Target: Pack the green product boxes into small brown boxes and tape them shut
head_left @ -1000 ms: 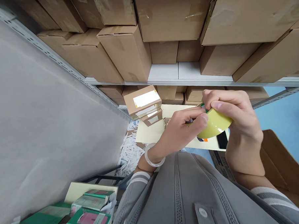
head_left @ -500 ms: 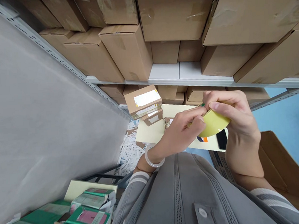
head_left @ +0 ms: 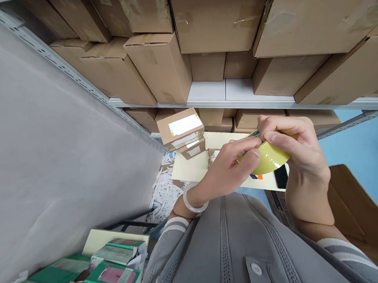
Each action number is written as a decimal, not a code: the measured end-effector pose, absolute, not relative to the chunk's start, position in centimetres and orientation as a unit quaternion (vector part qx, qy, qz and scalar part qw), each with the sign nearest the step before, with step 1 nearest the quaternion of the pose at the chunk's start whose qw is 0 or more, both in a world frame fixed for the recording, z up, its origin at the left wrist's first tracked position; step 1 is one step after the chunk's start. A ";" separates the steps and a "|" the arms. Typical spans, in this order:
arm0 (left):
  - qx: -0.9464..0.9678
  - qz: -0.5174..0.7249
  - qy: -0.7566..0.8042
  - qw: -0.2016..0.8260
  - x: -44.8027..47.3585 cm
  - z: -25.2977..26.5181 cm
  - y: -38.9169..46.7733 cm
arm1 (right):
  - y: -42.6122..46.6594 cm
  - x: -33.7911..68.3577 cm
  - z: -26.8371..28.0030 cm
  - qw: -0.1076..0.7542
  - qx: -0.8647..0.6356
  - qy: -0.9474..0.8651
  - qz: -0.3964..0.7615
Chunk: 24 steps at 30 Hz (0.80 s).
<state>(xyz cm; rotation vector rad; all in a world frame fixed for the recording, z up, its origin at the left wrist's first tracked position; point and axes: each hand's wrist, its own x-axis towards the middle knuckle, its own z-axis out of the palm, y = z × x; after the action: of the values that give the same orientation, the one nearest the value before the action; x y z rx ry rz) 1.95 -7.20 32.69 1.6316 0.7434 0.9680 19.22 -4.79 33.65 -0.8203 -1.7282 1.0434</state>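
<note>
Both hands are closed on a shiny yellow roll of tape (head_left: 271, 158), held up in front of my chest. A sliver of green shows at its upper inner edge. My left hand (head_left: 232, 166), with a pale bangle on the wrist, pinches the near left side of the roll. On the far right side, my right hand (head_left: 297, 147) grips it with the thumb pressed on the outer face and the fingers curled over the top. My fingers hide much of the roll, including any loose end.
Below the hands is a cream tabletop (head_left: 190, 168) with stacked labelled cartons (head_left: 183, 127) and a black phone (head_left: 281, 177). Shelves of brown boxes (head_left: 160, 67) stand ahead. An open carton (head_left: 356, 213) is at right, green packages (head_left: 110, 278) lower left, shredded paper (head_left: 168, 194) on the floor.
The tape roll has tilted slightly between my hands, so a bit more of its green inner edge shows. Both hands remain in nearly the same place.
</note>
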 end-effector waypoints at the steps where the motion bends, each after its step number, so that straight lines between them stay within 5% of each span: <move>1: 0.681 0.402 0.310 0.527 1.9 32.7 -7.2 | -4.8 19.2 33.6 0.462 -0.334 -0.704 0.423; 11: 0.645 0.384 0.302 0.588 1.8 32.6 -7.0 | -4.5 19.0 33.0 0.474 -0.333 -0.702 0.414; 24: 0.685 0.368 0.312 0.545 1.5 32.2 -6.6 | -3.9 19.3 32.4 0.483 -0.330 -0.683 0.438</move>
<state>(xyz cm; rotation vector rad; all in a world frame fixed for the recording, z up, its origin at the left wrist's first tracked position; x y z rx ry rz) 1.46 -6.55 32.19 1.6260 0.7411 0.8738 19.31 -3.89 32.44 -0.8037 -1.6642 1.0680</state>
